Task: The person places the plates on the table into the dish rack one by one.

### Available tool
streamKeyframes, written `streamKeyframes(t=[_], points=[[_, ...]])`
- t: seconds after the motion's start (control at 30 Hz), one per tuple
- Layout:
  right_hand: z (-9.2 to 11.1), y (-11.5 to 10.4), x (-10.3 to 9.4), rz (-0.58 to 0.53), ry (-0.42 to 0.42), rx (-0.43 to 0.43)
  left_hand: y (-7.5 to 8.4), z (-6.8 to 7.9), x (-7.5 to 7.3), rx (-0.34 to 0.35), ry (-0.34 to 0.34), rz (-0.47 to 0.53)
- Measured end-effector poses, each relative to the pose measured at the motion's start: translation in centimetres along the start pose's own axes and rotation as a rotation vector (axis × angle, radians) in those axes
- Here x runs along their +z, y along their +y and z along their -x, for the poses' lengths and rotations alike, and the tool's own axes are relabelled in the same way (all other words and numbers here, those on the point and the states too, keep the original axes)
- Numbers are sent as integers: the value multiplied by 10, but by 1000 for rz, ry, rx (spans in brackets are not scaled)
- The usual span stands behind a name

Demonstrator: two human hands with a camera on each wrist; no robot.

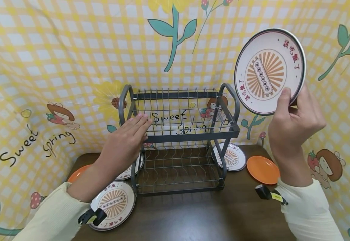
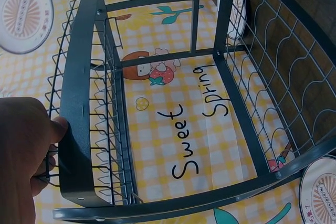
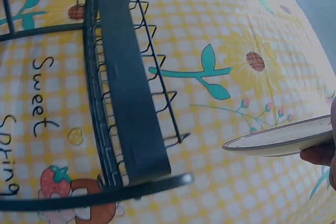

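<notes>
Raised to the right, my right hand [image 1: 295, 122] pinches a white plate [image 1: 262, 70] by its lower edge, thumb on the patterned face. The plate has a dark rim, an orange sunburst and red lettering. It is held clear of the two-tier dark metal dish rack [image 1: 190, 135], up and to its right. My left hand [image 1: 126, 144] is at the front left of the rack's upper tier. Its fingers lie over the top wires, and in the left wrist view the thumb [image 2: 59, 127] touches the front rail. No plate stands in either tier.
Left of the rack lie a large patterned plate [image 1: 114, 204], another partly hidden patterned plate [image 1: 125, 174] and an orange plate [image 1: 78, 174]. To its right are a patterned plate [image 1: 233, 157] and an orange plate [image 1: 263, 170]. A checked cloth [image 1: 87, 53] hangs behind the brown table [image 1: 193, 217].
</notes>
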State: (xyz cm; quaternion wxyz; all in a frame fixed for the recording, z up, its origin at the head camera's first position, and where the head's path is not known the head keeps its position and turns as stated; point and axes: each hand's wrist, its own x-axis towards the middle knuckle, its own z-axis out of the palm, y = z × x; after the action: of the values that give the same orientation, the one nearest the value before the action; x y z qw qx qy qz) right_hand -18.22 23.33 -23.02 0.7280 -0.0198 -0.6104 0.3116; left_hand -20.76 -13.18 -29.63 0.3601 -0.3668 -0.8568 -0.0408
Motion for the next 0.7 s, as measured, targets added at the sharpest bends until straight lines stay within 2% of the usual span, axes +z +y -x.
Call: streamKeyframes(t=[0.27, 0.5, 0.7], points=[[1, -5, 18, -13, -60, -40, 0, 0, -1, -2, -13, 2], [4, -6, 32, -34, -122, -32, 1, -1, -2, 0, -17, -1], [9, -6, 42, -25, -186, -89, 1, -1, -3, -2, -9, -5]])
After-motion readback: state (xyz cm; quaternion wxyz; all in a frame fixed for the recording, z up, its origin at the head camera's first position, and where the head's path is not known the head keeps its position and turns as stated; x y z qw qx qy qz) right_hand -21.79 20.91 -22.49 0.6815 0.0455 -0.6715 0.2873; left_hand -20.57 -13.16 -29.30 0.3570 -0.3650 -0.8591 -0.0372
